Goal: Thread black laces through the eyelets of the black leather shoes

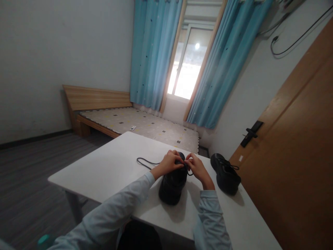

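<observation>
Head view: left hand (168, 163) and right hand (198, 168) each close a pinching grip on the black shoe's (173, 185) lace (145, 162).

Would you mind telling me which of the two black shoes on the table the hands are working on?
The left shoe, directly between both hands, lace trailing left. The other shoe sits untouched near the door.

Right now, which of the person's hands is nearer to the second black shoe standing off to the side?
Right. The right hand works the lace of the near shoe, just beside the second shoe; the left hand is on the near shoe's far side.
</observation>
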Available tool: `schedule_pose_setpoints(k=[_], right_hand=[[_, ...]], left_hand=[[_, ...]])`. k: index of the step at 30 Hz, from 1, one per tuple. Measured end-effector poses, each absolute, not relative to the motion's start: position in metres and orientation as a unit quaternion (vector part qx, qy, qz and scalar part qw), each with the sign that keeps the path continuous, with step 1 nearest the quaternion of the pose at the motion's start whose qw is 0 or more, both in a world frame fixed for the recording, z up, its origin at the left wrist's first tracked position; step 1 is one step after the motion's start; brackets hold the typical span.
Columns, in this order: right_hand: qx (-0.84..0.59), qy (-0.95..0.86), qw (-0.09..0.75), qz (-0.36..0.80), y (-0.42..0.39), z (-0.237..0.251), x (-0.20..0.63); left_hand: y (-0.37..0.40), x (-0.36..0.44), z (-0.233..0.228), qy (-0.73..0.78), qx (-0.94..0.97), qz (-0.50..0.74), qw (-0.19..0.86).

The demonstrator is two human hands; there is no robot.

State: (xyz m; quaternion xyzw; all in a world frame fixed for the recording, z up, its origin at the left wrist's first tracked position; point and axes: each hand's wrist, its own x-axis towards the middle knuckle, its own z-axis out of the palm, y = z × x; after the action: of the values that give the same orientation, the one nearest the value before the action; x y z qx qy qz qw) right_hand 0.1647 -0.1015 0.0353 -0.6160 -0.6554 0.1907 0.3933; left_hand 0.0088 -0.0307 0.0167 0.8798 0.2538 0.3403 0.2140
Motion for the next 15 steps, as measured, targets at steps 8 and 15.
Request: schedule_pose_setpoints(k=[8, 15], right_hand=[[-0.617, -0.679, 0.372, 0.140, -0.100, 0.036, 0.172], [-0.595, -0.681, 0.383, 0.187, -0.103, 0.036, 0.179]], left_hand=[[-0.035, 0.010, 0.015, 0.265, 0.875, 0.378, 0.147], [-0.037, 0.007, 0.021, 0.271, 0.829, 0.444, 0.207]])
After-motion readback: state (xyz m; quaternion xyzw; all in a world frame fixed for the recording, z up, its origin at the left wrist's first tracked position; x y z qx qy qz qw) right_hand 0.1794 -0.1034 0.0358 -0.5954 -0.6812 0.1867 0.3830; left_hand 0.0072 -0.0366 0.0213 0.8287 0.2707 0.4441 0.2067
